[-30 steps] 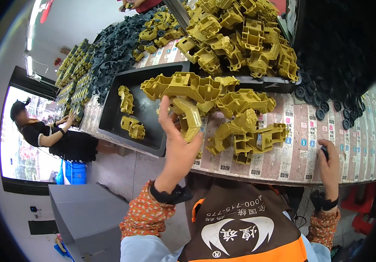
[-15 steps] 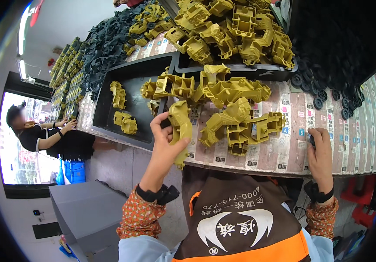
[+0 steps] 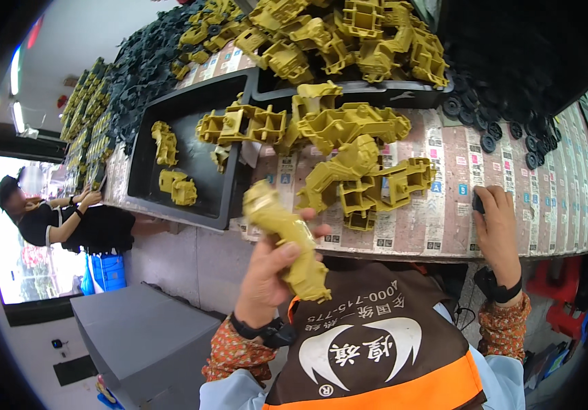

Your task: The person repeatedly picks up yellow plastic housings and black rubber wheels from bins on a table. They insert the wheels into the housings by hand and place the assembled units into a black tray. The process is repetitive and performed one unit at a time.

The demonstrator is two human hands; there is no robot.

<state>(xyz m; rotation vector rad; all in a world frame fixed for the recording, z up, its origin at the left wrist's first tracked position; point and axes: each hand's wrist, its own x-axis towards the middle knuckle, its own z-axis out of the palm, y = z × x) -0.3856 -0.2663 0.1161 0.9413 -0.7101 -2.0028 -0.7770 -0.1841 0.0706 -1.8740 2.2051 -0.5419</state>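
Note:
My left hand [image 3: 270,270] is closed round a yellow plastic toy car body [image 3: 287,236], tilted in front of the table's near edge, its smooth outer side upward. At the right, my right hand [image 3: 496,222] rests on the table with its fingers pinched on a small black piece [image 3: 477,203], mostly covered by the fingertips; its exact kind cannot be made out. Several more yellow bodies lie between the hands, one pair [image 3: 352,126] propped together and another body [image 3: 407,184] showing its hollow ribbed side.
A black tray [image 3: 229,205] holding a few yellow bodies stands at left. Behind, a black bin [image 3: 403,98] is heaped with yellow bodies. Black wheels [image 3: 489,142] lie at right, beside a dark heap. A co-worker [image 3: 68,219] stands at far left. A grey box [image 3: 143,328] is below.
My left hand has drawn the yellow body toward me and turned it, so its smooth side faces up. The right hand stays at the table with the small black piece. The view has shifted slightly.

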